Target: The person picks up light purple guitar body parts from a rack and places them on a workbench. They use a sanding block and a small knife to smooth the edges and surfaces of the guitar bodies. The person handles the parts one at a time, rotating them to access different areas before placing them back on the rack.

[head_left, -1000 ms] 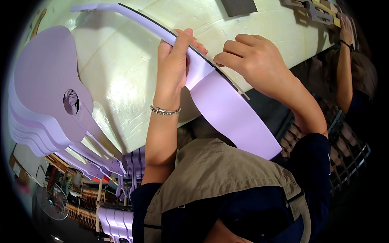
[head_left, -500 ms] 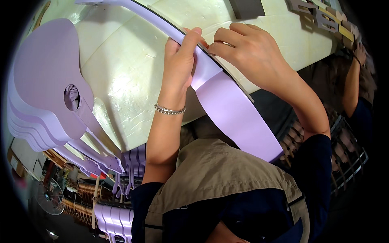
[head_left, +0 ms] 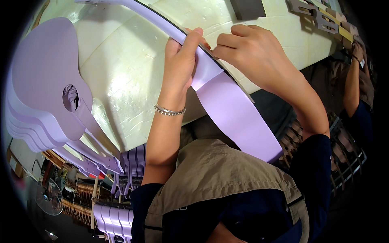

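A lilac guitar (head_left: 237, 109) is held on its side before me, its body close to my apron and its neck running up to the far left. My left hand (head_left: 183, 56) wraps round the neck near where it joins the body, thumb pressed on top. At the dark fingerboard edge, my right hand (head_left: 251, 48) has its fingers curled and pinched together. What the right fingers hold, if anything, is hidden behind them.
Several lilac guitar bodies (head_left: 44, 81) lie stacked at the left on the pale, plastic-covered table (head_left: 117, 60). A dark block (head_left: 248, 9) and grey slotted parts (head_left: 324, 20) lie at the far side. At the right, another person's hand (head_left: 357, 50) reaches to the table.
My right hand has slid slightly along the fingerboard edge, toward the guitar's body. The left hand and guitar have barely moved. The other person's hand has shifted a little.
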A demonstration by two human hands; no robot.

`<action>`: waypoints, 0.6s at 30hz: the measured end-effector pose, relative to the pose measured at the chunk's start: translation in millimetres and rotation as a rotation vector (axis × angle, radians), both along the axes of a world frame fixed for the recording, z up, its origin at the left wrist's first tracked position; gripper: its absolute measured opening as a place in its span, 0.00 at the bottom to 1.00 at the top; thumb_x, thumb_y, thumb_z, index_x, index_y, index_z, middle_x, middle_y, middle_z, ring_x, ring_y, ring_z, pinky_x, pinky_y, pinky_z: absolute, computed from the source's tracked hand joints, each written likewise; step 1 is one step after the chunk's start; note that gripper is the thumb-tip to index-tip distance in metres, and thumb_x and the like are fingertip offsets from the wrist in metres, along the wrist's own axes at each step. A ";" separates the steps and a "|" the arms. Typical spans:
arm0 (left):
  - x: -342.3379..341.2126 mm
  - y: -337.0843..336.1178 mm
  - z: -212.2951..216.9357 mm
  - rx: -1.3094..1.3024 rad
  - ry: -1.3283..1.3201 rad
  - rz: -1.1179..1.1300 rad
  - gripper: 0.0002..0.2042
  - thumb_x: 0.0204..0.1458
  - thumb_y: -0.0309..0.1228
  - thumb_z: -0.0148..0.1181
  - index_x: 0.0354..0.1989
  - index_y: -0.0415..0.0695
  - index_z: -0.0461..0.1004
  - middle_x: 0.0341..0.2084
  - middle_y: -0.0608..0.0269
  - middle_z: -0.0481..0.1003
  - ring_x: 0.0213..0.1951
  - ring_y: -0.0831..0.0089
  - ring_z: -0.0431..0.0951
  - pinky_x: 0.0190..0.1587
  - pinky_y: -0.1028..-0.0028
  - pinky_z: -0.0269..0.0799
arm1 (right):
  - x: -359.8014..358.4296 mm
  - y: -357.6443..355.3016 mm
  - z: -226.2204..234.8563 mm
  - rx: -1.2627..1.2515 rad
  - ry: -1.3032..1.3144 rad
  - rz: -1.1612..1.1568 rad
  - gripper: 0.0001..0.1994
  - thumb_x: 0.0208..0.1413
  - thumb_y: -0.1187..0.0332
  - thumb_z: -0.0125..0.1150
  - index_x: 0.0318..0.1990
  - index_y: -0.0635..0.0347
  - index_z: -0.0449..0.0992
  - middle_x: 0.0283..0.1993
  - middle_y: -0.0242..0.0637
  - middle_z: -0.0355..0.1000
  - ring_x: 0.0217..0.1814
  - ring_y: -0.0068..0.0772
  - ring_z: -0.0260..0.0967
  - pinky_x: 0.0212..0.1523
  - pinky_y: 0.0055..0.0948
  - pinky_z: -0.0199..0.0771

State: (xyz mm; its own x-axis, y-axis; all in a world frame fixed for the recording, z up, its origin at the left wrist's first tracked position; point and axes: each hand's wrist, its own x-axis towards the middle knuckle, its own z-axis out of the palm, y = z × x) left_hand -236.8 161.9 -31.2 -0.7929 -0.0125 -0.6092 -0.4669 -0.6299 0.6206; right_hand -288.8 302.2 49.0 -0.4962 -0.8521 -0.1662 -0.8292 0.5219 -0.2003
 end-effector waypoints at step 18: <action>0.1 -0.5 -0.9 0.030 0.031 -0.045 0.10 0.52 0.33 0.52 0.23 0.41 0.67 0.18 0.62 0.70 0.24 0.75 0.70 0.31 0.75 0.69 | 0.7 19.5 3.6 -0.009 -0.164 0.022 0.07 0.35 0.71 0.54 0.27 0.55 0.72 0.24 0.28 0.64 0.26 0.30 0.62 0.26 0.27 0.66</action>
